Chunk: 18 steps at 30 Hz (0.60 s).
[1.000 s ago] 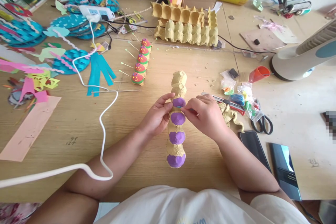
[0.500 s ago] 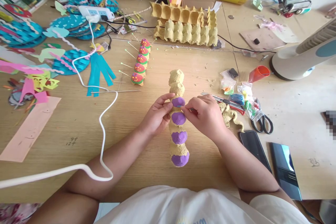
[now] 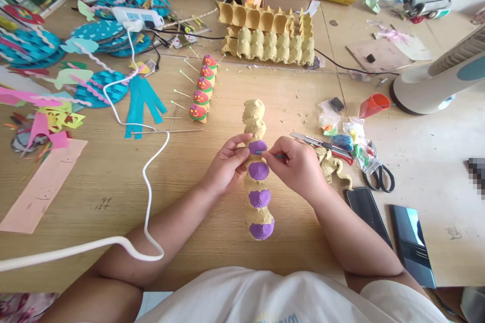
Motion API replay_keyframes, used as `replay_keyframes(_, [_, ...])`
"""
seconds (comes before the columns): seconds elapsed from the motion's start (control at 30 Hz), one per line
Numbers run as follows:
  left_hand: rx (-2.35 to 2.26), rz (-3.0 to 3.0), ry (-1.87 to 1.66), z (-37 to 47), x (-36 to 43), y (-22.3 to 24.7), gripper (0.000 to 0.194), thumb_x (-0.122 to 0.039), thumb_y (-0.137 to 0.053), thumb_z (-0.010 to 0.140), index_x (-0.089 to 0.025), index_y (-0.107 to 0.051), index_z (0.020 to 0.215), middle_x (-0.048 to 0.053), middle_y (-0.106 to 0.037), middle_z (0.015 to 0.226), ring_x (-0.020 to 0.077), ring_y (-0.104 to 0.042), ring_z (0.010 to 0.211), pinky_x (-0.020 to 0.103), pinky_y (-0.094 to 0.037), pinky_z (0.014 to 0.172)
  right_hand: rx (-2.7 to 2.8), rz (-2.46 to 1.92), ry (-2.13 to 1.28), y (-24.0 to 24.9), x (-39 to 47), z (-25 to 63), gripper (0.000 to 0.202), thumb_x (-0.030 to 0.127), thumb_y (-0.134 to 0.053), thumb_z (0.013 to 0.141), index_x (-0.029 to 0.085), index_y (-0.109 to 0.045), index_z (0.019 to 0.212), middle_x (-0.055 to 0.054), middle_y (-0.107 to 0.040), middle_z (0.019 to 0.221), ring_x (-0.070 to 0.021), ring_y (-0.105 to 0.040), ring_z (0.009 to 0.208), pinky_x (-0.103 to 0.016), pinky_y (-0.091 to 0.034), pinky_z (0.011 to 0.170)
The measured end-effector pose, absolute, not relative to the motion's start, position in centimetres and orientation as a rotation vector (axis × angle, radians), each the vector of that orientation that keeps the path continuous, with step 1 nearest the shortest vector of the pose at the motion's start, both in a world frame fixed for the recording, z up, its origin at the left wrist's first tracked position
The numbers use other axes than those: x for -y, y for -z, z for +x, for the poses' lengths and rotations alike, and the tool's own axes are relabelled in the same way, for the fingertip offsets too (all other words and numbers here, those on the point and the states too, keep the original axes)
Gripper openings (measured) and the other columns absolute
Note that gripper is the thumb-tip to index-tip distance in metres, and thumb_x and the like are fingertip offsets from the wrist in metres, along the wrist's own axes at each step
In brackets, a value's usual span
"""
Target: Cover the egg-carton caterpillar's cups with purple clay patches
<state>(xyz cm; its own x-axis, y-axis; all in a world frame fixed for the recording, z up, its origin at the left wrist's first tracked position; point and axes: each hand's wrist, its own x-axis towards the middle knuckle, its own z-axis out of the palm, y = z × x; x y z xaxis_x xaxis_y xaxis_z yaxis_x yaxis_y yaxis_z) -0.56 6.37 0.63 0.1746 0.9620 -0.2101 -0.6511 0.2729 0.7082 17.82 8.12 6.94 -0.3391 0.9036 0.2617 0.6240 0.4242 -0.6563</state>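
A strip of egg carton (image 3: 254,214) runs lengthwise in front of me. Several of its bumps carry purple clay (image 3: 258,171), while the far bumps are bare. Thumb and fingers of my left hand (image 3: 229,164) grip the strip's left side by the third bump from the far end. My right hand (image 3: 293,164) pinches a thin blue stick-like tool (image 3: 281,156), its tip at the purple clay of that same bump. Part of the tool is hidden by my fingers. Beyond stands a finished-looking carton caterpillar (image 3: 202,90) with red and green clay.
Egg cartons (image 3: 275,46) sit at the back. On the right lie a utility knife (image 3: 318,142), scissors (image 3: 379,178), clay bags (image 3: 343,142), a phone (image 3: 367,214) and a red cup (image 3: 375,105). A white cable (image 3: 148,181) crosses the left side, near blue paper strips (image 3: 142,106).
My right fingers have shifted slightly, and more of the blue tool shows on both sides of the pinch. My left hand and the strip stay nearly in place.
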Motion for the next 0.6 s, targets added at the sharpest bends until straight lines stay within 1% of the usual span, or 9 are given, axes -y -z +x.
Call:
replay_keyframes(0.13, [-0.731,0.508,-1.241,-0.5,-6.4,-0.55,0.043,-0.029,-0.088,0.078,-0.026,-0.071,0.118,-0.002,-0.082,0.089,0.0097,-0.075,0.075,0.017,-0.055,0.063,2.081,-1.191,-0.557,-6.67,-8.25,17.84,0.025,0.021,-0.071,0.088,0.022,-0.053,0.07,0.004,-0.056,0.058,-0.0128,-0.05,0.057,-0.03,-0.04,0.069])
replay_keyframes(0.27, [-0.729,0.459,-1.252,-0.39,-6.35,-0.72,0.044,-0.025,-0.086,0.08,-0.031,-0.072,0.121,-0.002,-0.082,0.093,0.0119,-0.075,0.077,0.019,-0.056,0.064,1.89,-1.171,-0.827,-6.98,-8.39,18.18,0.026,0.03,-0.069,0.092,0.023,-0.053,0.073,0.004,-0.057,0.061,-0.0114,-0.047,0.053,-0.027,-0.037,0.055])
replay_keyframes(0.33, [-0.74,0.442,-1.248,-0.4,-6.33,-0.72,0.042,-0.025,-0.084,0.082,-0.034,-0.073,0.121,-0.002,-0.082,0.096,0.0144,-0.076,0.079,0.022,-0.056,0.063,1.873,-1.173,-0.863,-7.19,-8.49,18.41,0.026,0.031,-0.07,0.092,0.023,-0.053,0.073,0.004,-0.057,0.061,-0.011,-0.046,0.052,-0.026,-0.036,0.053])
replay_keyframes(0.47, [-0.75,0.417,-1.24,-0.49,-6.33,-0.55,0.04,-0.023,-0.081,0.084,-0.036,-0.074,0.121,-0.002,-0.082,0.099,0.0165,-0.075,0.08,0.025,-0.056,0.065,2.042,-1.115,-0.717,-7.11,-8.79,18.63,0.024,0.027,-0.072,0.09,0.022,-0.057,0.073,0.004,-0.058,0.06,-0.0113,-0.047,0.055,-0.027,-0.037,0.058])
replay_keyframes(0.6, [-0.73,0.376,-1.242,-0.46,-6.33,-0.64,0.039,-0.02,-0.079,0.086,-0.035,-0.074,0.122,-0.002,-0.081,0.103,0.0163,-0.075,0.085,0.026,-0.058,0.072,2.142,-1.075,-0.61,-6.55,-8.95,18.48,0.022,0.026,-0.072,0.092,0.021,-0.059,0.075,0.003,-0.06,0.061,-0.0128,-0.05,0.058,-0.029,-0.039,0.066])
